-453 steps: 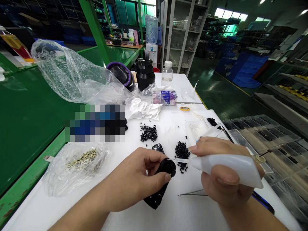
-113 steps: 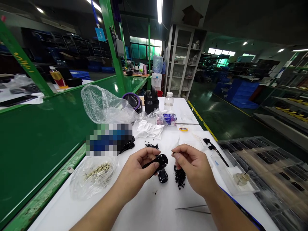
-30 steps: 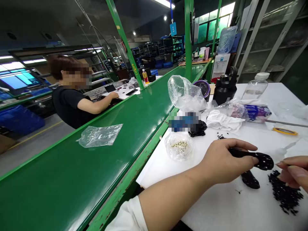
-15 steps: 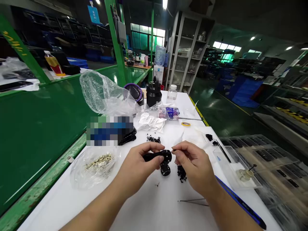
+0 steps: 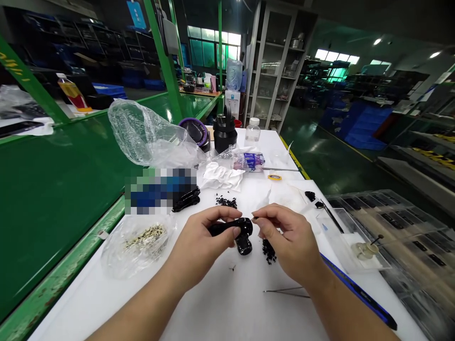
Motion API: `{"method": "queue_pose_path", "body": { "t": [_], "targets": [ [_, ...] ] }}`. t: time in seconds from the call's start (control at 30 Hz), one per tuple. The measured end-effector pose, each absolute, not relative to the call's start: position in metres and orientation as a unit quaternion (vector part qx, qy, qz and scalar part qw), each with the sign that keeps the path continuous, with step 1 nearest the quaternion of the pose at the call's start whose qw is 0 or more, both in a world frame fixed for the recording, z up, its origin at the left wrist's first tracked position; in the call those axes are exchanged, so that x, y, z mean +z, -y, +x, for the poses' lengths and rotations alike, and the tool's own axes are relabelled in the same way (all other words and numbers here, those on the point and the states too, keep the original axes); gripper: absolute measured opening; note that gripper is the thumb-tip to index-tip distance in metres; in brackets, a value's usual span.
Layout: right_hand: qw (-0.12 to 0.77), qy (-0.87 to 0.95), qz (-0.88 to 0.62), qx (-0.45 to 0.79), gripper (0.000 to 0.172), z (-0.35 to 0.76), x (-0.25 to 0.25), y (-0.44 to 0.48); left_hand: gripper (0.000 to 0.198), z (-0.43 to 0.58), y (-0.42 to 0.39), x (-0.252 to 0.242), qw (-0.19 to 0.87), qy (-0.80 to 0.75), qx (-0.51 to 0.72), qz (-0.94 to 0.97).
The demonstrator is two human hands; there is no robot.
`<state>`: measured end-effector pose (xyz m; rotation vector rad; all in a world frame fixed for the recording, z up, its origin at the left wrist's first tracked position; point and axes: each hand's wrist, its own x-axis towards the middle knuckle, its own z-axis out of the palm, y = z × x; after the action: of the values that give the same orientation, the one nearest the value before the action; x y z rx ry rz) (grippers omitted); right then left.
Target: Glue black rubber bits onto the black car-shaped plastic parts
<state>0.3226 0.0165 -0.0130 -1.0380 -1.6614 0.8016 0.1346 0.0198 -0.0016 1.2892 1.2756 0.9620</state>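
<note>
Between the thumb and fingers of my left hand is a glossy black moulded part with a rounded, bent end facing right. My right hand is pinched just to the right of that end, with a tiny dark piece at its fingertips, too small to name. Beneath the right hand lies a pile of small black pieces, partly covered by the fingers. Another scatter of black bits is on the white table beyond the hands. Tweezers rest near my right wrist.
A clear bag of small pale and dark pieces lies at left. Farther back are black glossy parts, crumpled white tissue, a black bottle and yellow tape. On the right stand a clear tray and a small glass jar.
The view has shifted slightly. Both hands keep their grips, and the black part's end is turned a little beside the right fingertips.
</note>
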Motion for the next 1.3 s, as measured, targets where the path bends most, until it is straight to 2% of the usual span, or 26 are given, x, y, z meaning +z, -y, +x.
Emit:
{"method": "queue_pose_path", "body": {
  "t": [0.73,0.93,1.1,1.3],
  "targets": [
    [0.471,0.701,-0.431,0.317,0.014,0.3216,-0.009,-0.0151,0.015,0.1369,-0.0181,-0.0006,0.498,-0.531,0.422,0.54],
    [0.465,0.697,-0.438,0.326,0.013,0.3224,-0.0088,-0.0167,0.015,0.1356,-0.0202,0.0008,0.531,-0.523,0.418,0.519],
    [0.476,0.665,-0.447,0.363,0.011,0.3229,-0.0106,-0.0169,0.02,0.1372,-0.0217,-0.0015,0.607,-0.481,0.433,0.462],
    [0.507,0.57,-0.442,0.472,0.006,0.3218,-0.0084,-0.017,0.033,0.1379,-0.0238,-0.0042,0.609,-0.474,0.455,0.443]
  ]
}}
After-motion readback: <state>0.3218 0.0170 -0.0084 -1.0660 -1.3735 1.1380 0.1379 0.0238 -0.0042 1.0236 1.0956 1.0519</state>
